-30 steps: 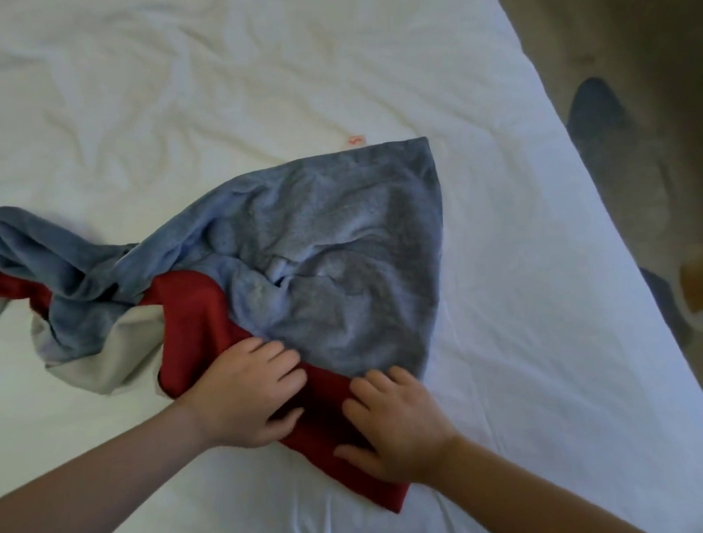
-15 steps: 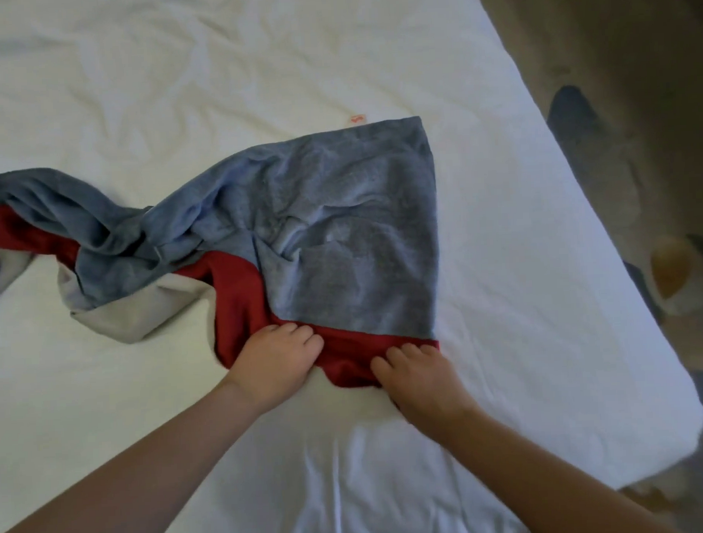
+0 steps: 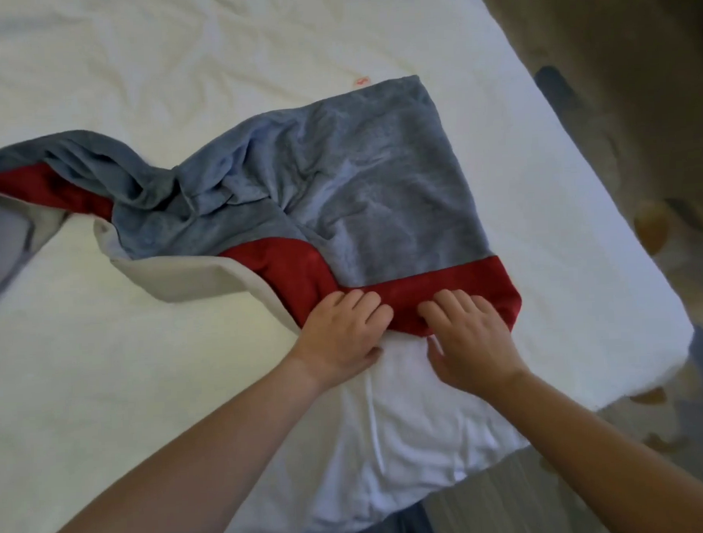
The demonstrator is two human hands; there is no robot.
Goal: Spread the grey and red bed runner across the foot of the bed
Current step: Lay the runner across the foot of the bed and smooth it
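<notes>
The grey and red bed runner (image 3: 378, 176) lies on the white bed (image 3: 185, 374). Its right end is fairly flat, with the red band (image 3: 455, 282) running along the near edge. The left part is bunched and twisted, its pale underside (image 3: 197, 277) showing, and it trails off the frame's left edge. My left hand (image 3: 340, 331) grips the red band's near edge with curled fingers. Just to its right, my right hand (image 3: 469, 333) grips the same edge, thumb down on the sheet.
The bed's right edge and near right corner (image 3: 667, 333) are close to the runner's right end. Patterned carpet (image 3: 637, 112) lies beyond that edge. A small red mark (image 3: 361, 81) sits on the sheet behind the runner. The white sheet is creased.
The folded-over red band has been drawn out and now lies straighter along the near edge. The runner's right end is flatter and squarer. Both hands stayed on the red edge.
</notes>
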